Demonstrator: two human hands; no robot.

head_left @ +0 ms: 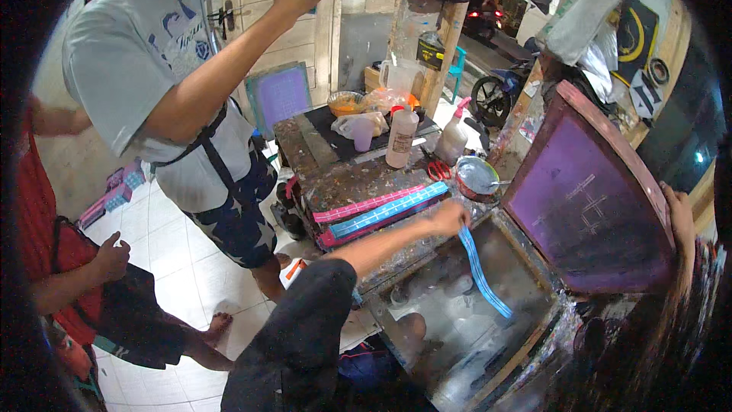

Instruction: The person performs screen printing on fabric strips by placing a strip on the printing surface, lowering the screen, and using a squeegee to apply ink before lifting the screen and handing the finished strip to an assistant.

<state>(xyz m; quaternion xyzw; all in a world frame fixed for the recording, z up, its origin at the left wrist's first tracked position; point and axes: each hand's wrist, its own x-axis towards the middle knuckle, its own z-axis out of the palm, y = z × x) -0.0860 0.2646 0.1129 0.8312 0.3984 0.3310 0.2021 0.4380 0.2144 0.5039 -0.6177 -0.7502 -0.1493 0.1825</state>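
While the blue strip (477, 271) is held at its upper end by the left hand (448, 218), the rest of it is left hanging above the plate (518, 263), its long axis slanted down and to the right from the grip, with a slight curve. Whether its lower tip is touching the plate cannot be told. The left grip is closed on the strip; the exact finger placement is partly hidden. The strip is well apart from the right hand (678, 217), by which the outer edge of the purple screen (587, 198) is gripped; the screen is tilted up to the right of the plate.

On the worktop (301, 172), more blue strips (393, 207) are laid beside pink strips (358, 207), behind the left forearm, roughly parallel to each other. Scissors (438, 170) are placed between those and a bowl (471, 192), in which a greyish mix and a spoon are seen. Farther back, a capped bottle (400, 139) is partly filled with pale liquid; a cloudy spray bottle (452, 142) is set near it. Contents of the cup (362, 137) and pitcher (399, 78) cannot be made out. Something orange is held in the clear bowl (347, 107).
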